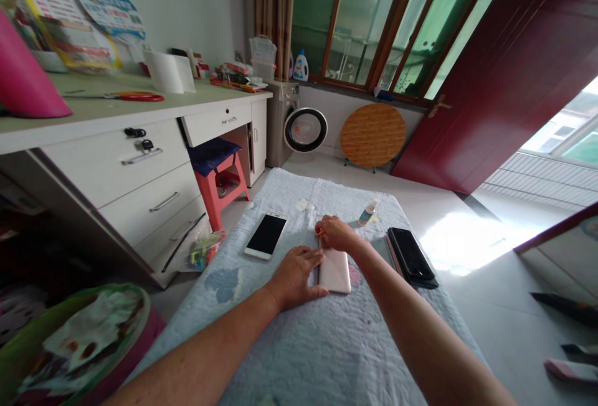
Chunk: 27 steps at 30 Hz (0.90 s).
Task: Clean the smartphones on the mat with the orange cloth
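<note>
A pale pink-gold phone [334, 272] lies flat with its plain side up on the quilted light-blue cloth [299, 350]. My left hand [296, 278] rests along the phone's left side, fingers stretched and spread, with thumb and fingertips touching its edge. At the phone's top end, the fingers of my right hand [337, 233] are pinched together. A bit of orange shows at those fingertips, too small to name. To the left lies a white phone [266, 236] with a dark screen. A small spray bottle [367, 213] stands beyond my right hand.
On the right of the cloth, a black phone [411, 254] lies on a dark flat case. A waste bin [144, 325] stands at lower left. Orange-handled scissors [135, 96] and a paper roll [166, 71] are on the desk [205, 104]. A pink stool [217, 200] stands below it.
</note>
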Each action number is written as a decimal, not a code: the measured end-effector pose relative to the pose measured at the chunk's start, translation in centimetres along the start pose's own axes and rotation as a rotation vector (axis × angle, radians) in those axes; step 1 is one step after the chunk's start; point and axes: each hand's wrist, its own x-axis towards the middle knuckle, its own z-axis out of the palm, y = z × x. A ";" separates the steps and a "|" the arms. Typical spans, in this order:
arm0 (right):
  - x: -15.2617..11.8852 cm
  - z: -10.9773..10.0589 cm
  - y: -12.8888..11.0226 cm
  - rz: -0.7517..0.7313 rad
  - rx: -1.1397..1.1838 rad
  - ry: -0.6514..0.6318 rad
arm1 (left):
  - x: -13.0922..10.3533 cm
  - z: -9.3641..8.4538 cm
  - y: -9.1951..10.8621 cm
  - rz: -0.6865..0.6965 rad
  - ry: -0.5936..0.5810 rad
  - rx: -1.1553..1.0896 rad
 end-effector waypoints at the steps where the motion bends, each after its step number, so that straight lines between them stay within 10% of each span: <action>1: -0.2 0.1 -0.2 -0.015 -0.014 0.002 | 0.0 0.0 0.0 0.003 0.003 -0.002; 19: -3.9 0.2 -2.5 -0.264 -0.150 -0.052 | -0.5 1.9 -0.3 -0.102 0.282 -0.117; 27: -0.3 0.3 0.4 -0.062 -0.171 0.016 | -0.6 0.6 0.1 0.011 0.021 0.051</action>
